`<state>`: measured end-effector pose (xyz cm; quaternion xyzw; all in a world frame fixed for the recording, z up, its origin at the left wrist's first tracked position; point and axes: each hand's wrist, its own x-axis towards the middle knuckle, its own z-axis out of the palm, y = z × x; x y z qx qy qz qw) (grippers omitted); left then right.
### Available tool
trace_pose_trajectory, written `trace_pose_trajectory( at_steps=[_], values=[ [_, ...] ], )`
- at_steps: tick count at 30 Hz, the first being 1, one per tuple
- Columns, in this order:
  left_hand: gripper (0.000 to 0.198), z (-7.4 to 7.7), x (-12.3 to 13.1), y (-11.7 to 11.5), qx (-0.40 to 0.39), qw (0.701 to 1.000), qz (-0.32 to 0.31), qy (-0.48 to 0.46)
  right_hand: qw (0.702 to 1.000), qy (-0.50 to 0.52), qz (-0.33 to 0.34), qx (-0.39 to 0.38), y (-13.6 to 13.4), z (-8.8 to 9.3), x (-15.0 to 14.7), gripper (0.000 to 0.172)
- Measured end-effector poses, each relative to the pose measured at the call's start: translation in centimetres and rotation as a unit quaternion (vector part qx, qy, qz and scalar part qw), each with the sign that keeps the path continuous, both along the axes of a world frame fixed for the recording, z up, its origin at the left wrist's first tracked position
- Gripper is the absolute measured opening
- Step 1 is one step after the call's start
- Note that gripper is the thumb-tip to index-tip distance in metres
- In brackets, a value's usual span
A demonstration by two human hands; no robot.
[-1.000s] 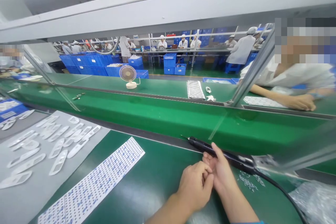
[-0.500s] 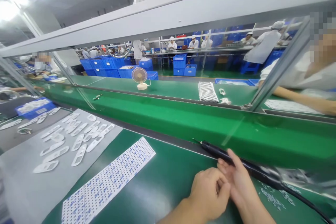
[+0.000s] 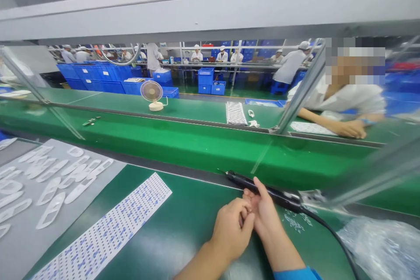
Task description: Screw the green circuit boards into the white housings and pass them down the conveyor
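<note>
My left hand (image 3: 231, 229) is closed, its fingers pinched together against the palm of the other hand; whatever they hold, if anything, is hidden. My right hand (image 3: 264, 212) is cupped with the palm turned up and the thumb raised apart from the half-curled fingers. No object can be made out in it. Directly behind that hand lies a black electric screwdriver (image 3: 282, 198), its thin bit pointing left and its cord running down to the right. A pile of small pale parts (image 3: 293, 222) rests on the green table (image 3: 187, 227) right of my wrist.
A long white sheet with blue marks (image 3: 108, 227) lies left of my hands. Several white plastic frames (image 3: 50, 210) lie on a grey mat (image 3: 77, 238). Clear plastic wrap (image 3: 382, 245) sits at right. Beyond a green panel are a small fan (image 3: 152, 92) and a co-worker's hand (image 3: 351, 129).
The view has turned to the right, so everything sits further left and the plastic wrap and my blue sleeve now show. My hands keep nearly the same pose, left fingers against right palm.
</note>
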<state>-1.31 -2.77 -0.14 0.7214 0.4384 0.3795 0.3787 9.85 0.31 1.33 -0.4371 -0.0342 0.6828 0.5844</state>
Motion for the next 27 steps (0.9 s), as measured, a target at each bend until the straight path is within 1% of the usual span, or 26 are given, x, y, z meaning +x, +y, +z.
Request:
trace_pose_trajectory(
  at_steps=[1,3,5,11,20,24,27],
  values=[
    [0.009,0.04,-0.02,0.0,0.009,1.0,-0.009,0.002,1.0,0.005,-0.001,-0.01,0.04,-0.01,0.01,0.045],
    [0.018,0.08,-0.03,-0.02,0.03,0.999,-0.021,0.017,1.0,0.007,0.001,-0.021,0.13,-0.11,0.02,0.048],
    [0.026,0.05,-0.02,-0.04,0.041,0.998,-0.026,0.026,1.0,-0.003,-0.003,-0.009,0.2,-0.17,0.0,0.049],
    [0.023,-0.21,0.01,0.01,0.023,0.999,-0.031,0.015,1.0,0.002,-0.008,-0.015,0.13,0.19,-0.28,0.05],
    [0.023,-0.06,-0.04,-0.02,0.03,0.999,-0.033,0.021,1.0,-0.001,-0.014,-0.017,-0.03,0.34,-0.37,0.049],
    [0.023,-0.1,-0.05,0.04,0.03,0.999,-0.037,0.024,1.0,0.001,-0.003,-0.017,-0.07,0.35,-0.34,0.051],
    [0.023,-0.06,-0.06,0.1,0.031,0.998,-0.038,0.026,1.0,0.003,-0.006,-0.021,-0.08,0.46,-0.38,0.052]
  ],
)
